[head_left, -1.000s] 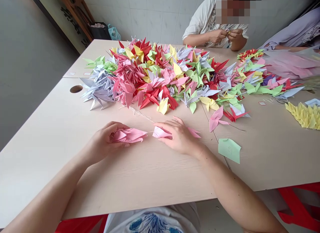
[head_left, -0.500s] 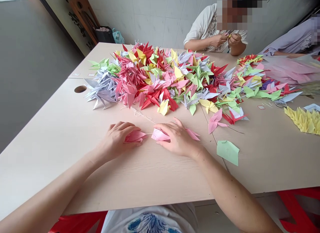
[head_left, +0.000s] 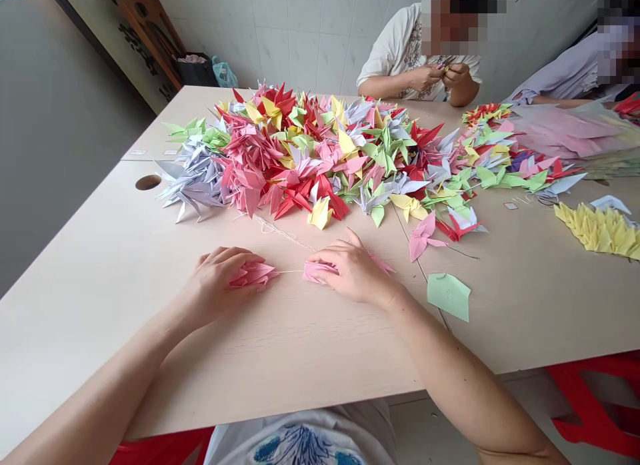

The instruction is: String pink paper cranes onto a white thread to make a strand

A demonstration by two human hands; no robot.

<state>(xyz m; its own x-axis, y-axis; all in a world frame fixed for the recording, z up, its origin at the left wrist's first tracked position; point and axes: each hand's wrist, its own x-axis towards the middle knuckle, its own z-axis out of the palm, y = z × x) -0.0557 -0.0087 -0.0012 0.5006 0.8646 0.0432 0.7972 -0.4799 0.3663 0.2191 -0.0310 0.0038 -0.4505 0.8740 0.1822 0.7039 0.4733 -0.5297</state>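
My left hand is closed over a bundle of pink paper cranes, whose pointed tips show past the fingers. My right hand grips more pink paper cranes, with pink tips also showing beyond the hand on its right. A thin white string runs straight between the two bundles, just above the table. Behind my hands, a loose tangle of string lies in front of a large heap of coloured paper cranes.
On the table, a pink crane and a green paper lie right of my right hand. Yellow folded pieces sit far right. Across the table a person holds something small; another person is at the right.
My left hand has moved left with its pink cranes, and the stretch of string between the bundles is longer. My right hand has stayed nearly in place. The whole view has shifted slightly.
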